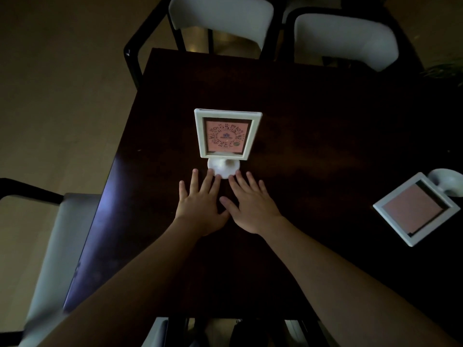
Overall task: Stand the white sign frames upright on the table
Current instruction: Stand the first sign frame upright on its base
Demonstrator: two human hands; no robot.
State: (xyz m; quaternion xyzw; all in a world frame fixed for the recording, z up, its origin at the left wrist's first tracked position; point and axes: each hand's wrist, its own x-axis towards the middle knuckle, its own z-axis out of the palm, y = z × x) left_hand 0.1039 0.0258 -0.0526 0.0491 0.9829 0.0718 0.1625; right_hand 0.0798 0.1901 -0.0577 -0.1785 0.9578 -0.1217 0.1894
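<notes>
One white sign frame (pixel 226 134) stands upright on its round base in the middle of the dark wooden table (pixel 313 116); it holds a pink card with a code pattern. My left hand (pixel 200 204) and my right hand (pixel 250 204) lie flat, fingers spread, just in front of that base; the fingertips reach its edge and hold nothing. A second white sign frame (pixel 417 209) lies tipped over at the right side of the table, pink card facing up, its round base pointing to the far right.
Two white-cushioned chairs with black frames (pixel 220 16) (pixel 345 38) stand at the far edge of the table. Another chair (pixel 57 246) is at the left side. A plant (pixel 446 68) shows at the far right. The room is dim.
</notes>
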